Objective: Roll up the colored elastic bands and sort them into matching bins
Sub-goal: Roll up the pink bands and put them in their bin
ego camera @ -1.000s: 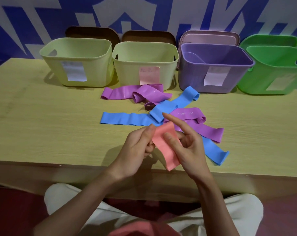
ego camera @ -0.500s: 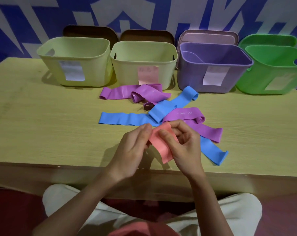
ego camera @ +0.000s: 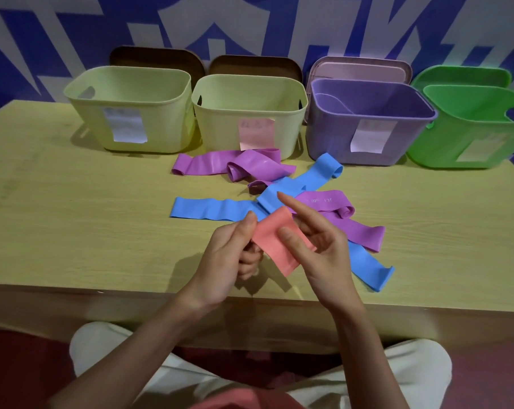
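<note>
Just short of the surface's (ego camera: pixel 73 231) near edge, both hands hold the coral band (ego camera: pixel 274 242) lifted clear of the pile, probably so it can be rolled without snagging. The left hand (ego camera: pixel 229 261) pinches its left end, fingers curled; the right hand (ego camera: pixel 317 255) presses a thumb on the band, forefinger straight. Beyond the coral band lie blue and purple bands, then four bins; the pink-labelled bin (ego camera: pixel 220 125) seems its match. Left of the coral band lies bare surface.
</note>
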The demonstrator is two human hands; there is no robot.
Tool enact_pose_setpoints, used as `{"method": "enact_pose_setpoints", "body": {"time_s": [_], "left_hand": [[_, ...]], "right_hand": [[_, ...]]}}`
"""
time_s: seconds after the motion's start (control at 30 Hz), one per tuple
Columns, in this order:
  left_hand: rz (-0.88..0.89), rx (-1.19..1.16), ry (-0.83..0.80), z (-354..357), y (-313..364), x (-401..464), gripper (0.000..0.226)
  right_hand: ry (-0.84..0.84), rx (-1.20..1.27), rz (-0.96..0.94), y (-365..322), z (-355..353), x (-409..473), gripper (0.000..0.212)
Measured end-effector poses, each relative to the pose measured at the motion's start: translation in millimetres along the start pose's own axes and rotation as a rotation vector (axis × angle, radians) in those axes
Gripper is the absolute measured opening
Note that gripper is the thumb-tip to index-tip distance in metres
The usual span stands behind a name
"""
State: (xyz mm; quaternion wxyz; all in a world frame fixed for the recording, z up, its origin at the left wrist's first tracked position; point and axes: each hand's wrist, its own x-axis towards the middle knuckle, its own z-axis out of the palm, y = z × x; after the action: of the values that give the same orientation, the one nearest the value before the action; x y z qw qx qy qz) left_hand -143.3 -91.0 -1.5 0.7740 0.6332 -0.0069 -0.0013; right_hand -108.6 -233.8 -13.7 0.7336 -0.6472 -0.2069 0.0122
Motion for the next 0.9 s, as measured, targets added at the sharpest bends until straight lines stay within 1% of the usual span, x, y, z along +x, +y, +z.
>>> {"method": "enact_pose_setpoints", "body": {"time_s": [0.07, 0.13, 0.27, 0.37, 0.4, 0.43, 0.5, 0.57, 0.63, 0.7, 0.73, 0.83, 0.9], "left_hand": [[-0.068, -0.072, -0.059, 0, 2, 0, 0.045], [-0.099, -0.060, -0.073, -1, 5, 1, 0.042], [-0.058, 0.124, -0.013, -2, 1, 4, 0.052], [0.043, 0.230, 0.055, -3, -7, 2, 0.063], [0.095, 0.289, 0.061, -5, -10, 1, 0.061], [0.149, 0.358, 0.053, -7, -13, 0, 0.052], [0.207, 0.482, 0.029, -8, -15, 0, 0.042], [0.230, 0.577, 0.052, -8, -17, 1, 0.043], [0.236, 0.616, 0.090, -9, -18, 3, 0.040], [0.207, 0.587, 0.110, -9, -17, 5, 0.038], [0.161, 0.522, 0.105, -8, -16, 5, 0.039], [-0.048, 0.183, 0.048, -6, -8, 7, 0.036], [-0.164, -0.017, -0.068, -9, -4, 6, 0.036]], "right_hand": [[-0.004, 0.009, -0.008, -4, 1, 1, 0.030], [0.034, 0.021, 0.011, -4, 1, 1, 0.023], [0.098, 0.024, 0.054, -2, 3, 1, 0.016], [0.129, 0.040, 0.072, -2, 4, 2, 0.015], [0.141, 0.043, 0.077, -3, 4, 3, 0.016], [0.149, 0.047, 0.081, -3, 4, 3, 0.018], [0.152, 0.047, 0.088, -3, 5, 5, 0.019], [0.157, 0.038, 0.102, -2, 5, 6, 0.019], [0.151, 0.036, 0.113, 1, 4, 6, 0.019], [0.128, 0.043, 0.111, 4, 2, 6, 0.022], [0.117, 0.045, 0.105, 5, 0, 5, 0.025], [0.088, 0.034, 0.066, 6, -1, 4, 0.028], [0.042, 0.027, 0.038, 4, -4, 5, 0.029]]}}
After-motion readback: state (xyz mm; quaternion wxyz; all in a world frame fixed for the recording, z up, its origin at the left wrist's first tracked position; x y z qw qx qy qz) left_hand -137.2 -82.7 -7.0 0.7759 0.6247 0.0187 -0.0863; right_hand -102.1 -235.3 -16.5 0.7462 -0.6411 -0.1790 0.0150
